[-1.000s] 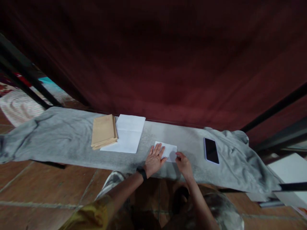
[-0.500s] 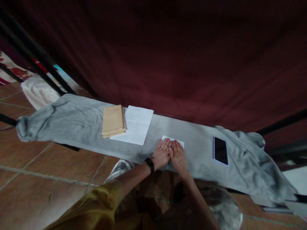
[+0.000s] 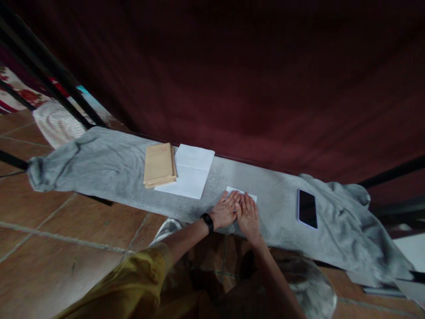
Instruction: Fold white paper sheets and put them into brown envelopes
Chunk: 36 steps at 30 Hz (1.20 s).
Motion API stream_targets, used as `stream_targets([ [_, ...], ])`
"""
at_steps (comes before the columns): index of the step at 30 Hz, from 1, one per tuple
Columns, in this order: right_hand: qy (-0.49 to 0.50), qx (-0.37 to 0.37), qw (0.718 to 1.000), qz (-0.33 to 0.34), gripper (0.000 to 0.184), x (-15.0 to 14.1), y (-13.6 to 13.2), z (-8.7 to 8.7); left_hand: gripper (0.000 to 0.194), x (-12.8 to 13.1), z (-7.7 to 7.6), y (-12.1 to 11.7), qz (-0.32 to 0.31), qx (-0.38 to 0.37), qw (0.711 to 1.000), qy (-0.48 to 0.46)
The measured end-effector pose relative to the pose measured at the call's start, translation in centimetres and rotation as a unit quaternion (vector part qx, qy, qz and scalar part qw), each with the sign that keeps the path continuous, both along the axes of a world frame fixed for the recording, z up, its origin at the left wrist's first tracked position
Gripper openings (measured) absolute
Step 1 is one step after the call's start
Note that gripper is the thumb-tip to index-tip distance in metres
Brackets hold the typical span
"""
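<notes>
In front of me, a dark red curtain [image 3: 239,97] fills the upper view. A long bench draped in grey cloth [image 3: 275,212], rumpled at both ends, crosses below it. Reddish-brown floor tiles [image 3: 83,219] with pale joints surround me. A black bar [image 3: 395,171] slants at right. The light is dim.

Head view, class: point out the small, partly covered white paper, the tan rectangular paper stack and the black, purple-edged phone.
Small, partly covered white paper [image 3: 253,197], head view: upper right corner.
Tan rectangular paper stack [image 3: 158,163], head view: top face.
Black, purple-edged phone [image 3: 307,208], head view: middle of screen.
</notes>
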State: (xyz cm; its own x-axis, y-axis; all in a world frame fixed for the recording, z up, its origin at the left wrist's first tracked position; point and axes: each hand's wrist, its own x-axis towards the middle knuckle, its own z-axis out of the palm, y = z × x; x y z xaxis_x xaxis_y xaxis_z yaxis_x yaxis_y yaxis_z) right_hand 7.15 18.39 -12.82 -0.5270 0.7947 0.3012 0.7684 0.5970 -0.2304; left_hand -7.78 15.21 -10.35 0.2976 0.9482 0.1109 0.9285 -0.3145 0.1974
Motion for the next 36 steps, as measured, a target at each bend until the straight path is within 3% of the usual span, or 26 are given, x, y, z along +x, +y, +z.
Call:
stream_targets([
  [8, 0.0, 0.018, 1.0, 0.005, 0.053, 0.1, -0.1, -0.1, 0.058, -1.2, 0.5, 0.1, -0.031, -0.004, 1.0, -0.003],
  [18, 0.019, 0.031, 0.999, -0.01, 0.056, 0.1, -0.2, -0.5, 0.056, -1.6, 0.0, 0.2, 0.007, 0.005, 1.0, -0.002],
  [25, 0.025, 0.039, 0.999, -0.029, 0.057, 0.1, -0.4, -0.5, 0.059, -2.3, -0.5, 0.7, 0.074, 0.012, 0.997, 0.011],
  [36, 0.044, 0.046, 0.995, -0.078, 0.062, 1.0, -0.3, -1.1, 0.062, -2.1, -0.3, 0.8, 0.078, 0.001, 0.997, 0.018],
])
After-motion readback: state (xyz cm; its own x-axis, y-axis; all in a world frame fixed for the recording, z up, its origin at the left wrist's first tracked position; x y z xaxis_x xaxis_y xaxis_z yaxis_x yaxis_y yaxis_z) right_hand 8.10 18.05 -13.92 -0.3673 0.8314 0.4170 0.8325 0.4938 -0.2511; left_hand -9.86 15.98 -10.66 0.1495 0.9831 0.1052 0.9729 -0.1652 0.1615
